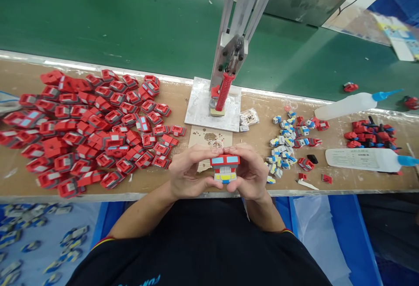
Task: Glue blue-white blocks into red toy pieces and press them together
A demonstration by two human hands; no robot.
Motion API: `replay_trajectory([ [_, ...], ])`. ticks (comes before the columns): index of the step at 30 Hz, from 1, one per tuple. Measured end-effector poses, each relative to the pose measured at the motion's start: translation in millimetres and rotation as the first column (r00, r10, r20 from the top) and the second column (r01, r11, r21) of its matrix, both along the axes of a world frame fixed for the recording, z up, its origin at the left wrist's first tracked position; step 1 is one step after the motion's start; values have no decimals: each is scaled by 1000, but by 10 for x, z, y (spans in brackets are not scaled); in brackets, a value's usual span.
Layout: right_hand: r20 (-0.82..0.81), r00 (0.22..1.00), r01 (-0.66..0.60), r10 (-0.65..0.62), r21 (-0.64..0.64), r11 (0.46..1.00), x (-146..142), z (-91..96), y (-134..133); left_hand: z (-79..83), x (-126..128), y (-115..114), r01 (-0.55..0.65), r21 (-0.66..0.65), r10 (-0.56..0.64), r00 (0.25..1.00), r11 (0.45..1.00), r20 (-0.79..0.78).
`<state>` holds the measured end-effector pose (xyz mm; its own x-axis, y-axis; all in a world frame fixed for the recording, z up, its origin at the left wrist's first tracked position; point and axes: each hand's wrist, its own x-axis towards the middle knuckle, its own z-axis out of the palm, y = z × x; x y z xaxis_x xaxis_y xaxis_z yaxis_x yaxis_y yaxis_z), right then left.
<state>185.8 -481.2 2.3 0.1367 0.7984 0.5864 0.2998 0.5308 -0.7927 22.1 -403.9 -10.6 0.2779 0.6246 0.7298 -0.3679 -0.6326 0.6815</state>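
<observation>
Left hand point(188, 170) and right hand point(250, 173) pinch the red toy cab point(224, 163), fingertips closed either side. That holds it level (red shells point(91, 124) heaped nearby).

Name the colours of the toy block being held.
Plastic toy block: red, blue, grey, yellow; head view.

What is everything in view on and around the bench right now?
bench: one, brown, across the middle
red shells: many, red with grey, heaped on its left
small blocks: many, white, blue and yellow, right of centre
press: one, grey with red handle, centre back
bottles: two, white with blue tips, lying at right
belt: one, green, behind the bench
toy piece: one, red top, grey-yellow-blue base, between both hands
left hand: grips its left side
right hand: grips its right side
</observation>
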Motion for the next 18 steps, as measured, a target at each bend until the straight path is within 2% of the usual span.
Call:
replay_trajectory([
  [4,-54,998,-51,45,-127,991,51,-32,10,-65,6,-6,-17,-38,18,1000,999,8],
  [8,-20,993,-121,119,-95,988,90,-43,0,-103,-24,-17,-3,-30,3,1000,1000,-3],
  [14,-24,999,-30,27,-138,990,68,-32,-49,-80,-53,-35,16,-18,-17,999,1000,-52],
  [18,-14,999,-31,30,-127,991,56,-5,-96,-69,-63,-33,45,-4,-45,999,999,-15],
])
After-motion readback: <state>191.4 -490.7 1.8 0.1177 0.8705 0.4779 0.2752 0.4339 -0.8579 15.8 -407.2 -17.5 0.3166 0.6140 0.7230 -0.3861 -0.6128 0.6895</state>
